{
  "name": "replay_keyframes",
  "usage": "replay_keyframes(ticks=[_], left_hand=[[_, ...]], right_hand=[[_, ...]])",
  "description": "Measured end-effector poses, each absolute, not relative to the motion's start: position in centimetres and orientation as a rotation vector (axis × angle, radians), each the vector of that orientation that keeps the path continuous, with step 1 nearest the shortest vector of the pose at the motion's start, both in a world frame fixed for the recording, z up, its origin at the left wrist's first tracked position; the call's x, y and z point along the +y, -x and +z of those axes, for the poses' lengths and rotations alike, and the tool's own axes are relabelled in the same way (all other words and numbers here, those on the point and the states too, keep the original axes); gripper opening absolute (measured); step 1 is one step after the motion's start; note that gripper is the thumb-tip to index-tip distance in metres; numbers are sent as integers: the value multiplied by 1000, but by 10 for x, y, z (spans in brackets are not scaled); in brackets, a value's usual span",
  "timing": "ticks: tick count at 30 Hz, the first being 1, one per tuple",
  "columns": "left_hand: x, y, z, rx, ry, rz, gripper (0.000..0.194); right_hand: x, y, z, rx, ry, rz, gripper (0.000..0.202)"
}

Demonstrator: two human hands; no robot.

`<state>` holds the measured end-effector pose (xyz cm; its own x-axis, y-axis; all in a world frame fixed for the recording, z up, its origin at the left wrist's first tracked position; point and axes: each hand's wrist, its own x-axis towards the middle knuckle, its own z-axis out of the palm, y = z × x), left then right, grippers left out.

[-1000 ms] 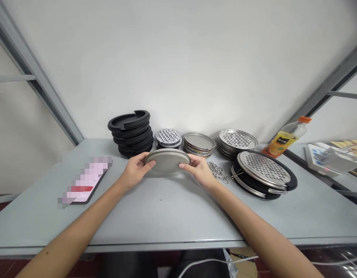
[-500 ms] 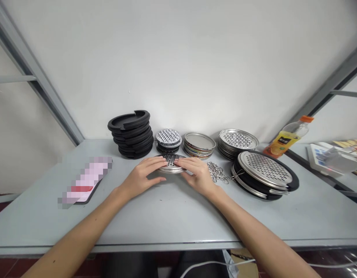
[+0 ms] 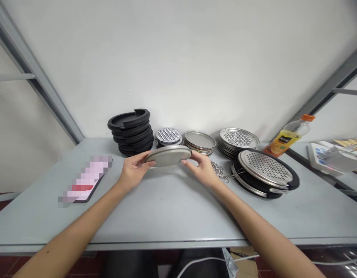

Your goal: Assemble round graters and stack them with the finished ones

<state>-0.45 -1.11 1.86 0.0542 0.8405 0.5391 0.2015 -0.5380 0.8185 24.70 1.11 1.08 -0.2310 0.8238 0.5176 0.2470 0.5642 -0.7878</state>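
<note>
Between my hands, lifted off the table, is a round metal disc (image 3: 168,156), tilted so that a smooth grey side faces me. My left hand (image 3: 134,170) grips its left edge, thumb on the near side. On the opposite edge, my right hand (image 3: 202,168) pinches it the same way. Behind the disc stands a stack of small grater plates (image 3: 168,135), partly covered by it. A stack of smooth round metal lids (image 3: 199,141) sits right of that. A heap of wire clips (image 3: 220,171) lies just beyond my right hand.
Black rings (image 3: 132,133) are stacked at the back left. Grater discs (image 3: 238,139) form another stack near the wall. Round grater assemblies (image 3: 263,172) lie at right, with an orange-capped bottle (image 3: 291,135) behind. A phone (image 3: 88,181) rests at left. A white cable (image 3: 207,261) hangs below the table edge.
The metal disc has been raised and tipped; its perforated top showed before, its smooth side shows now. Both hands have shifted from resting on its top to gripping its edges.
</note>
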Motion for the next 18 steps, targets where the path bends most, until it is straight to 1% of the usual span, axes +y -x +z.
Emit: replay_keyframes(ticks=[2,4,8,11,14,18], left_hand=[[-7,6,19,984,-1608,1480,41],[-5,8,19,918,-1523,1418,42],[-5,8,23,910,-1587,1385,39],[-10,6,26,1000,-1774,1435,44],[-15,4,27,1098,-2073,1510,37],[-16,6,22,950,-2465,1424,34]], right_hand=[[11,-245,14,-1692,817,889,26],[8,-242,18,-1596,771,985,25],[5,-241,21,-1548,767,977,28],[4,-244,20,-1654,808,835,27],[3,-246,17,-1780,815,644,22],[2,-247,12,-1985,698,349,26]])
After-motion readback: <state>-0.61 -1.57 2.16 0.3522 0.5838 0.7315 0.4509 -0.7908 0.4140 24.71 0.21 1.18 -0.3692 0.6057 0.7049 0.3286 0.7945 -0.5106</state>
